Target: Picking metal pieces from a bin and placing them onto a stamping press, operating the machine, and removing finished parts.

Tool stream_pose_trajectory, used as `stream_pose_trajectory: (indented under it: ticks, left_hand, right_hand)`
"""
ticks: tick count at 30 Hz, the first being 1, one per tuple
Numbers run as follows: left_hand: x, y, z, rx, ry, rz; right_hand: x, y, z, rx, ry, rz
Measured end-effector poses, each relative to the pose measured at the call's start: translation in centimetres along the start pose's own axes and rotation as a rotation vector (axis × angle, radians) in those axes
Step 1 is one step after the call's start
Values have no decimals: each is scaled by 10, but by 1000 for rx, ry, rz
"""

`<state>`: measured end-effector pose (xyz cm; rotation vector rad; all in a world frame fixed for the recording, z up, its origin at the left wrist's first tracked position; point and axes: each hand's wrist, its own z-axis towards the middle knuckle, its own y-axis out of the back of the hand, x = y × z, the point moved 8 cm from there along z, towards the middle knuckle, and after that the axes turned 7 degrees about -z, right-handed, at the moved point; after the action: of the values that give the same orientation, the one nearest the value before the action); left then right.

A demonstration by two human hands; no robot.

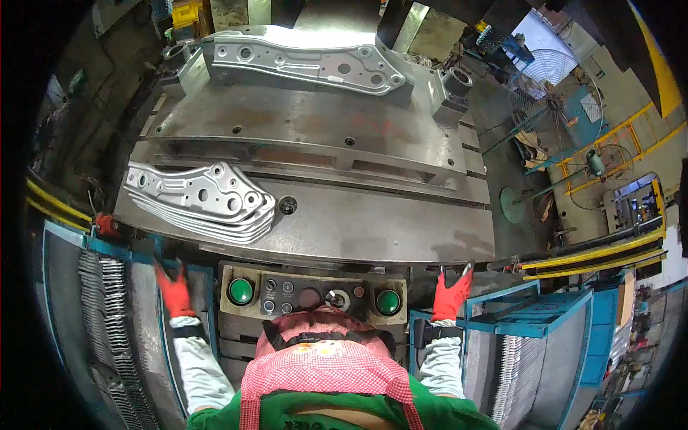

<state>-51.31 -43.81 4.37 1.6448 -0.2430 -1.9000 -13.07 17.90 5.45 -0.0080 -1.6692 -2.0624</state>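
Both gloved hands rest at the press front, empty.

The left hand (174, 290) and right hand (451, 292), in red gloves, lie flat with each grip open, holding nothing, apparently touching the blue rails. The stack of stamped metal panels (204, 201) sits on the bench (373, 229), ahead of and just inward from the left grip, its long axis running left to right. The left hand is nearer. Green buttons (241, 291) flank the control panel between the hands.

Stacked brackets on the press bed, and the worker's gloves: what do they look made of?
Stacked brackets: apparently stamped sheet metal, bare silvery finish with bright glints and punched holes. Left hand and right hand wear red gloves, matte, probably knit fabric or coated; the weave cannot be told.
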Motion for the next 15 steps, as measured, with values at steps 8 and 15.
stream_pose_trajectory:
  ticks: [8,15]
  left_hand:
    - [-430,-157,44,362,-1216,152]
    - [-485,-355,124,649,-972,715]
  right_hand:
    - [143,-43,-21,237,606,-173]
    - [160,-47,-27,220,600,-125]
